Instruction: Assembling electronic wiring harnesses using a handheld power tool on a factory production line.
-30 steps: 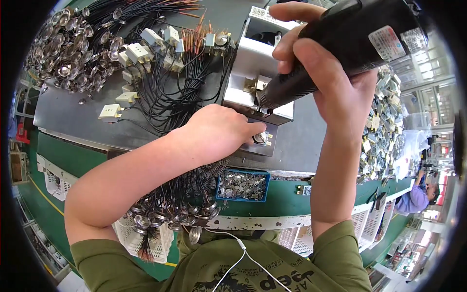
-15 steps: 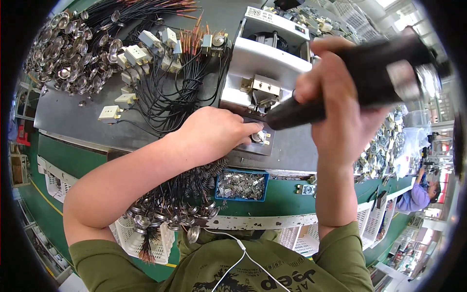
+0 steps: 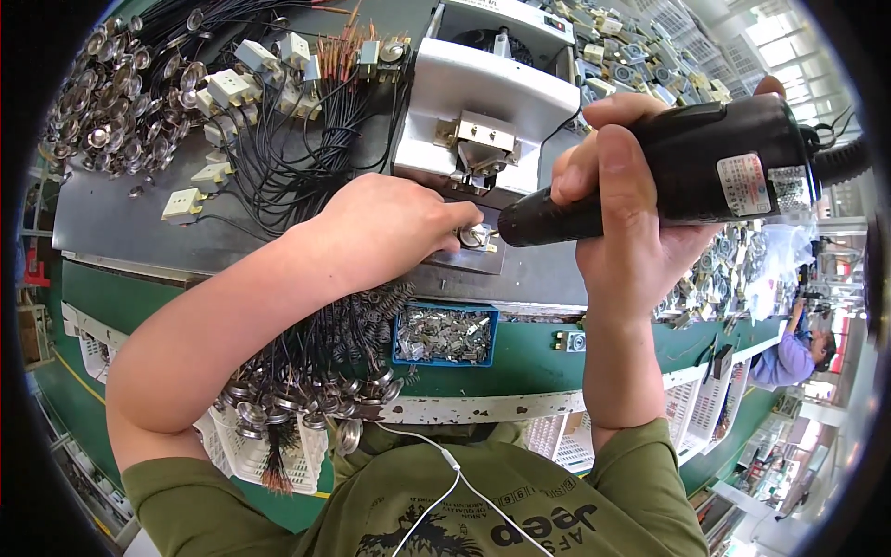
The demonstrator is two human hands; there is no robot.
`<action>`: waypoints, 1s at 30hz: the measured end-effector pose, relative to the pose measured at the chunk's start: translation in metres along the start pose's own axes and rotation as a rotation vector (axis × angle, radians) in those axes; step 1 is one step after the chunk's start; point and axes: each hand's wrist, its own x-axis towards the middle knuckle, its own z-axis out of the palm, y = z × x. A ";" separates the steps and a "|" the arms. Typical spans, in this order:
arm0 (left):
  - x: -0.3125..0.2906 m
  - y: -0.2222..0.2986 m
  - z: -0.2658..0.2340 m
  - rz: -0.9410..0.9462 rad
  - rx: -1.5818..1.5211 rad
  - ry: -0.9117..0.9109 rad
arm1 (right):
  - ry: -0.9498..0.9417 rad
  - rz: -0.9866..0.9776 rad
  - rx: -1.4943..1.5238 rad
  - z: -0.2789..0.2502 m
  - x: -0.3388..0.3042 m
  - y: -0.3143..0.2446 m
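My right hand [image 3: 624, 209] is wrapped around a black electric screwdriver [image 3: 715, 153], whose cord leaves at the right. The tool lies nearly level, its tapered nose pointing left, just beside a small metal-and-white component [image 3: 477, 239]. That component has brass-coloured tabs and sits on a metal plate [image 3: 464, 281] in front of a silver bench machine [image 3: 506, 79]. My left hand [image 3: 394, 223] pinches the component at its left side, fingertips partly hidden. Whether the tool's tip touches it, I cannot tell.
Black wires [image 3: 316, 176] with cream blocks [image 3: 229, 88] lie left of the machine, beside a heap of round metal caps [image 3: 116, 102]. A blue tray [image 3: 492, 357] of small metal pieces stands nearer me. More parts [image 3: 640, 60] cover the back right. Another person [image 3: 789, 360] works far right.
The screwdriver's nose has come lower, closer to level with the component, and the blurred right hand is now steady. My left hand keeps its pinch. The whole view has shifted slightly.
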 end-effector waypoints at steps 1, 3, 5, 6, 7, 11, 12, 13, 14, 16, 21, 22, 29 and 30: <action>0.000 0.000 0.000 0.007 0.007 -0.002 | -0.007 -0.028 0.000 0.000 -0.001 0.002; 0.001 0.000 -0.001 -0.020 0.018 -0.050 | -0.018 -0.054 0.002 0.000 -0.003 0.006; 0.001 -0.001 -0.001 -0.047 0.028 -0.099 | -0.051 -0.011 -0.022 0.000 -0.004 0.009; 0.002 -0.001 -0.001 -0.040 0.024 -0.089 | -0.053 -0.013 -0.022 0.000 -0.005 0.009; 0.002 -0.001 -0.001 -0.032 0.020 -0.079 | -0.053 -0.055 -0.006 -0.001 -0.006 0.010; 0.000 0.001 -0.002 -0.016 0.012 -0.029 | -0.040 -0.035 0.028 0.000 -0.002 0.009; 0.000 0.001 -0.002 -0.011 0.019 -0.036 | -0.044 -0.026 0.029 0.002 -0.003 0.009; -0.001 0.000 -0.002 -0.007 0.027 -0.042 | -0.055 -0.049 0.022 0.004 -0.004 0.010; -0.001 0.000 -0.001 -0.011 0.019 -0.045 | -0.066 -0.071 0.016 0.006 -0.005 0.009; 0.002 0.000 -0.001 0.009 0.060 -0.047 | -0.072 -0.011 -0.029 0.008 -0.005 0.007; 0.001 -0.001 0.001 0.008 0.042 -0.037 | -0.025 -0.039 -0.014 0.011 -0.006 0.011; 0.001 -0.001 0.001 0.009 0.036 -0.040 | -0.026 -0.049 -0.011 0.010 -0.007 0.012; 0.000 -0.001 0.007 0.035 0.081 -0.007 | -0.068 -0.064 -0.107 0.010 -0.011 0.004; -0.001 -0.001 0.008 0.049 0.092 0.017 | -0.067 -0.062 -0.102 0.010 -0.010 0.004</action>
